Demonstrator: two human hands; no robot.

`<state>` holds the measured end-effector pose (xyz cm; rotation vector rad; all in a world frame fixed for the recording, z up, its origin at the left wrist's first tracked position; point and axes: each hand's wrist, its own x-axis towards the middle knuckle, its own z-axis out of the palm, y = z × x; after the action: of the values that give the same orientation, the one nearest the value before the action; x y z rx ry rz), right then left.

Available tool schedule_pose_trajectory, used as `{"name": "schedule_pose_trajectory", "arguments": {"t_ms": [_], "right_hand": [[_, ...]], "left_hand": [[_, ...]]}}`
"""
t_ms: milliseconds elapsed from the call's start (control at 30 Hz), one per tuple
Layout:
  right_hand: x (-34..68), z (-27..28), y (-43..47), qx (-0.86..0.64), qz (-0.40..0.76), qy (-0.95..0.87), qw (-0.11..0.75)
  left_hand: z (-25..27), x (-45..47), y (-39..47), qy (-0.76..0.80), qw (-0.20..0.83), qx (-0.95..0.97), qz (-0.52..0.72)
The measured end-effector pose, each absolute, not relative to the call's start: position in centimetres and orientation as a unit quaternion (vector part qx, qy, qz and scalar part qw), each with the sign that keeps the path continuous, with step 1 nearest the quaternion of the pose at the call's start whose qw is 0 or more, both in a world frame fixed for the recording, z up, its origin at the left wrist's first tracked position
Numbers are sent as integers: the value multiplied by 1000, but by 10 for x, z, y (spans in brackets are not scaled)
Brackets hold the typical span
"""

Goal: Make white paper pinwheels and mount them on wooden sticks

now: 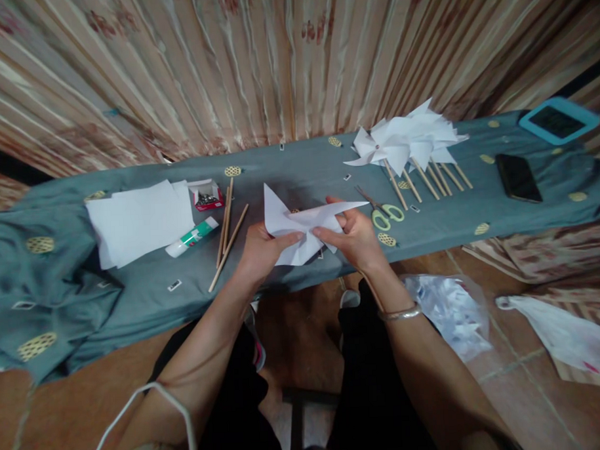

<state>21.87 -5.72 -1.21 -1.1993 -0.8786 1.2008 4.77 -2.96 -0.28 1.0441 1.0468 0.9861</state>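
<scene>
Between my two hands is a white paper pinwheel [307, 219], its pointed blades spread and no stick visible on it. My left hand [268, 247] grips its left side, the thumb pressing near the centre. From the right, my right hand [353, 236] holds it too, thumb close to the middle and fingers behind the paper. Left of my left hand lie several wooden sticks [228, 244]. Green-handled scissors [387, 214] rest on the cloth just right of my right hand.
A paper stack [140, 221], a glue stick [192, 236] and a red box of small metal pieces [205, 195] lie left. Pinwheels on sticks [410, 139], a black phone [518, 178] and a blue-framed device [558, 121] are right. A plastic bag [448, 312] sits on the floor.
</scene>
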Motion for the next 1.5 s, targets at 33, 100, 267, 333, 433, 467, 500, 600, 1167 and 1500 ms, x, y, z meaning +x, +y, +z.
{"name": "schedule_pose_trajectory", "arguments": {"t_ms": [33, 100, 267, 333, 433, 467, 500, 600, 1167, 1500], "right_hand": [[218, -11, -58, -513, 513, -373, 578], [218, -9, -59, -512, 513, -375, 578], [220, -9, -61, -516, 504, -379, 580], [221, -9, -61, -523, 509, -382, 568], [222, -9, -62, -534, 510, -388, 551], [221, -8, -62, -536, 508, -389, 551], [221, -8, -62, -537, 505, -388, 554], [221, -7, -61, -541, 496, -388, 556], [219, -1, -63, -534, 525, -386, 539], [220, -6, -61, -532, 507, -417, 534]], "left_hand": [[-1, 46, -29, 454, 625, 470, 428], [2, 43, -27, 450, 612, 498, 418], [9, 42, -25, 450, 586, 540, 403], [9, 44, -25, 443, 593, 534, 408], [6, 48, -25, 437, 598, 529, 414], [4, 49, -25, 436, 596, 530, 416], [3, 50, -26, 435, 595, 531, 418], [-1, 51, -26, 430, 604, 527, 417], [0, 48, -26, 448, 602, 531, 393], [1, 49, -27, 423, 630, 508, 408]]}}
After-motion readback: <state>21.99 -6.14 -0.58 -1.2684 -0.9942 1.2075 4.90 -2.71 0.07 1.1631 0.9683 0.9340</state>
